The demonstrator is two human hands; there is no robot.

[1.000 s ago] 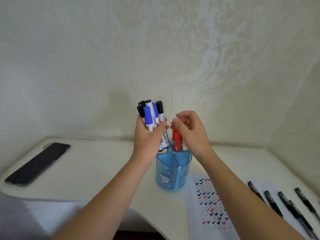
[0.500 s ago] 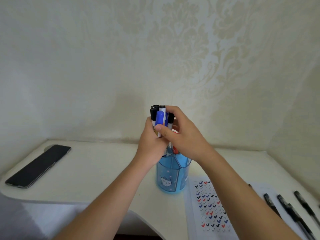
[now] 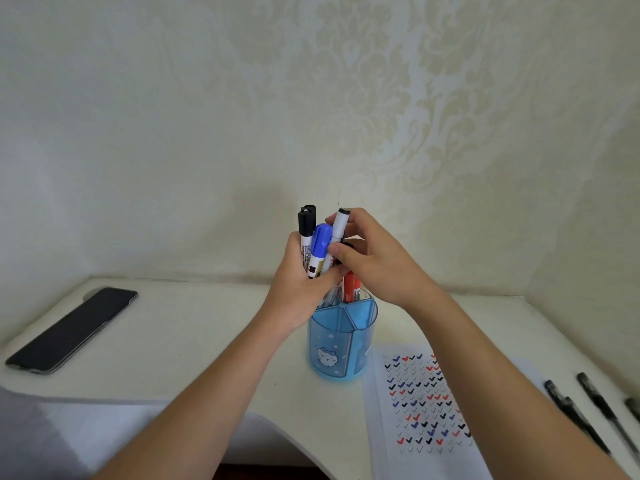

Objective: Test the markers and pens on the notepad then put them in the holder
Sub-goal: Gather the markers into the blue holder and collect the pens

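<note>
L grip (image 3: 304, 282) holds markers (image 3: 318, 249) above holder (image 3: 341, 341), R grip (image 3: 377, 268) pinches white marker (image 3: 338, 226)

No word or number can be read. The markers (image 3: 317, 251) at the centre carry small print, too blurred to read. The notepad (image 3: 420, 403) at lower right bears rows of red, blue and black check marks.
</note>
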